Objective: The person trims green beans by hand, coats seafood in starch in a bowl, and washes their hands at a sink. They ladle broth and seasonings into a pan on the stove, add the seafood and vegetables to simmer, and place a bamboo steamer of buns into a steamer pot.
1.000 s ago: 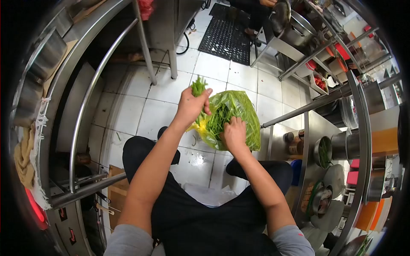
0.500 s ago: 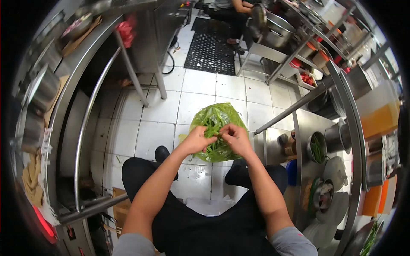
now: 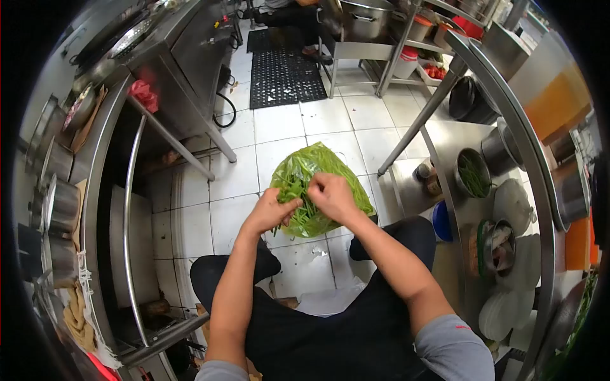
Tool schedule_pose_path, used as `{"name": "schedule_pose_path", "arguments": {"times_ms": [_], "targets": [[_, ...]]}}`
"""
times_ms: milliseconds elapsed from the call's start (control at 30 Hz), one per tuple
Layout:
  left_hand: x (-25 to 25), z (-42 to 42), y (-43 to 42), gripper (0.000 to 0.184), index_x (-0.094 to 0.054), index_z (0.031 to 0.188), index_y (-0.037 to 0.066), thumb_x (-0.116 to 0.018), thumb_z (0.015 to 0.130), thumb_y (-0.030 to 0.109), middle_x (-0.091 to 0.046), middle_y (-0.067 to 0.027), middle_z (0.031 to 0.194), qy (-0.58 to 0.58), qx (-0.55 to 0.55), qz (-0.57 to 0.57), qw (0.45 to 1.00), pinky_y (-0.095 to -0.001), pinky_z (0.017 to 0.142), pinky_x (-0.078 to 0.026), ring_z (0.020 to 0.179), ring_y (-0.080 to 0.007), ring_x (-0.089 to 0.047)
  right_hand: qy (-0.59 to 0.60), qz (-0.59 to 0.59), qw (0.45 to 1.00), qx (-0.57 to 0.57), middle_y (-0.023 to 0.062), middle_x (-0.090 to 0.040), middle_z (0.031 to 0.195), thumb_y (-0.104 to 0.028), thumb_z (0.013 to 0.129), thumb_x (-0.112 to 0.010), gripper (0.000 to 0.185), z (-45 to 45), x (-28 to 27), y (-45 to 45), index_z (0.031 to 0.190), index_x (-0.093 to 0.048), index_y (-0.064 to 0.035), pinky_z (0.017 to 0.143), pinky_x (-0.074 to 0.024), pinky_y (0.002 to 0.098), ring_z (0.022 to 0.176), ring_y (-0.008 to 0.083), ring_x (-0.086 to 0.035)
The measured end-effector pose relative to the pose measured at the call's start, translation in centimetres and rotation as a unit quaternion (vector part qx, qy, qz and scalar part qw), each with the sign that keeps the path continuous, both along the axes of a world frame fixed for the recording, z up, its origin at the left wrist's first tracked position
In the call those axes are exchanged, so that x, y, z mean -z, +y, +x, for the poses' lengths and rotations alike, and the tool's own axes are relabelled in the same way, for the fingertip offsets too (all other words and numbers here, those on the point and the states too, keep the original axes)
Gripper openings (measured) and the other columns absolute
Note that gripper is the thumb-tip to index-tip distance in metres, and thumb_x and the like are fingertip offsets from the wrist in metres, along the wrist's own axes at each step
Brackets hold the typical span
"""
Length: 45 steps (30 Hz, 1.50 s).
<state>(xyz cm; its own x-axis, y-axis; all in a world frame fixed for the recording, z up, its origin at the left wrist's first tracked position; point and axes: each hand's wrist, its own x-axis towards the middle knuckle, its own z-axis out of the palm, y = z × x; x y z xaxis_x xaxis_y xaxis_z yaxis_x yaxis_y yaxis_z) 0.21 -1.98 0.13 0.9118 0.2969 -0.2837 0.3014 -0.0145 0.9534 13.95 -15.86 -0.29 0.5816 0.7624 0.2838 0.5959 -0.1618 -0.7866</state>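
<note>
Shifted leftward over the bag (image 3: 319,160), left hand (image 3: 272,213) pinches green stems (image 3: 291,190); right hand (image 3: 333,196) curls, its hold unclear

No readable text; red sleeve mark (image 3: 462,327) illegible.

Steel shelving (image 3: 445,141) and a steel cabinet (image 3: 190,82) flank a white tiled floor (image 3: 327,117) bearing a black perforated mat (image 3: 286,77).

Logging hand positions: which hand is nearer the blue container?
Right: the right hand is over the green bag, left of the blue container; the left hand, holding greens, is farther left.
</note>
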Motion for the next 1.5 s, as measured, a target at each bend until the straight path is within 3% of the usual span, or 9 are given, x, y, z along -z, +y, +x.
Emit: {"name": "schedule_pose_path", "arguments": {"times_ms": [100, 233, 367, 633, 767, 867, 1000, 1233, 1500], "targets": [[-0.6, -0.4, 0.4, 0.018, -0.061, 0.082, 0.000, -0.065, 0.089, 0.015, -0.056, -0.0038, 0.059, -0.004, -0.070, -0.057, 0.996, -0.0274, 0.044, -0.045, 0.048, -0.0123, -0.053, 0.141, -0.021, 0.989, 0.045, 0.0107, -0.062, 0.066, -0.015, 0.078, -0.060, 0.015, 1.9, -1.2, -0.4, 0.082, -0.066, -0.0020, 0.058, -0.0480, 0.0395, 0.061, 0.0290, -0.061], [-0.8, -0.6, 1.1, 0.015, -0.060, 0.086, -0.001, -0.063, 0.089, 0.014, -0.057, -0.0043, 0.062, -0.064, -0.116, -0.085, 0.988, -0.0277, 0.045, -0.047, 0.048, -0.0116, -0.052, -0.022, 0.048, 0.996, -0.068, 0.0109, -0.066, 0.073, -0.014, 0.081, -0.063, 0.016, 0.9, 0.2, -0.5, 0.090, -0.068, -0.0015, 0.061, -0.0485, 0.0319, 0.063, 0.0196, -0.061], [-0.6, -0.4, 1.2, 0.014, -0.060, 0.089, -0.002, -0.062, 0.090, 0.013, -0.059, -0.0054, 0.066, -0.072, -0.146, -0.090, 0.983, -0.0275, 0.046, -0.047, 0.049, -0.0114, -0.053, 0.202, -0.059, 0.968, -0.134, 0.0111, -0.065, 0.074, -0.013, 0.082, -0.063, 0.018, -0.6, -0.1, -0.4, 0.095, -0.068, -0.0011, 0.064, -0.0488, 0.0298, 0.066, 0.0164, -0.061], [0.1, 0.2, 0.5, 0.015, -0.059, 0.091, -0.001, -0.059, 0.093, 0.014, -0.061, -0.0062, 0.069, -0.128, -0.146, -0.042, 0.980, -0.0268, 0.049, -0.049, 0.052, -0.0109, -0.055, 0.161, -0.024, 0.987, -0.010, 0.0108, -0.063, 0.069, -0.014, 0.078, -0.062, 0.016, -1.6, 1.9, 1.0, 0.082, -0.063, 0.0014, 0.060, -0.0475, 0.0311, 0.062, 0.0176, -0.059], [-0.3, 0.5, 1.3, 0.017, -0.057, 0.096, -0.002, -0.057, 0.095, 0.015, -0.061, -0.0079, 0.073, -0.170, -0.227, 0.005, 0.959, -0.0279, 0.054, -0.052, 0.055, -0.0138, -0.057, 0.062, -0.034, 0.996, 0.050, 0.0127, -0.060, 0.074, -0.012, 0.076, -0.064, 0.013, 0.0, 2.6, 1.7, 0.079, -0.059, -0.0011, 0.064, -0.0476, 0.0387, 0.071, 0.0301, -0.060], [-0.2, 0.3, 2.3, 0.019, -0.057, 0.086, -0.002, -0.059, 0.093, 0.016, -0.058, -0.0065, 0.068, -0.190, -0.302, -0.121, 0.926, -0.0333, 0.060, -0.058, 0.054, -0.0159, -0.058, -0.225, -0.123, 0.967, -0.014, 0.0128, -0.054, 0.087, -0.014, 0.071, -0.067, 0.013, -0.7, 3.6, 1.9, 0.077, -0.062, -0.0032, 0.074, -0.0468, 0.0430, 0.094, 0.0328, -0.053], [1.0, 0.0, 2.8, 0.020, -0.057, 0.079, 0.000, -0.064, 0.090, 0.016, -0.056, -0.0056, 0.062, -0.137, -0.307, -0.143, 0.931, -0.0324, 0.049, -0.054, 0.049, -0.0154, -0.056, -0.339, -0.122, 0.933, -0.011, 0.0141, -0.056, 0.082, -0.010, 0.071, -0.062, 0.009, -0.7, 6.8, 2.8, 0.075, -0.062, -0.0024, 0.071, -0.0469, 0.0439, 0.086, 0.0330, -0.056], [3.6, 1.8, 0.3, 0.024, -0.063, 0.087, -0.006, -0.066, 0.082, 0.017, -0.060, -0.0089, 0.060, -0.033, -0.234, -0.089, 0.968, -0.0315, 0.040, -0.050, 0.043, -0.0157, -0.056, -0.036, -0.118, 0.992, 0.016, 0.0173, -0.059, 0.074, -0.016, 0.081, -0.066, 0.014, 0.4, 3.2, 0.9, 0.083, -0.064, -0.0017, 0.064, -0.0460, 0.0423, 0.070, 0.0336, -0.059], [3.7, 3.3, -1.7, 0.027, -0.056, 0.102, -0.007, -0.064, 0.086, 0.013, -0.067, -0.0105, 0.075, -0.152, -0.260, -0.103, 0.948, -0.0275, 0.039, -0.045, 0.042, -0.0130, -0.055, -0.003, -0.076, 0.995, -0.063, 0.0076, -0.066, 0.082, -0.004, 0.089, -0.060, 0.015, 1.0, 4.7, -0.3, 0.100, -0.064, 0.0043, 0.070, -0.0480, 0.0277, 0.075, 0.0136, -0.060]]}}
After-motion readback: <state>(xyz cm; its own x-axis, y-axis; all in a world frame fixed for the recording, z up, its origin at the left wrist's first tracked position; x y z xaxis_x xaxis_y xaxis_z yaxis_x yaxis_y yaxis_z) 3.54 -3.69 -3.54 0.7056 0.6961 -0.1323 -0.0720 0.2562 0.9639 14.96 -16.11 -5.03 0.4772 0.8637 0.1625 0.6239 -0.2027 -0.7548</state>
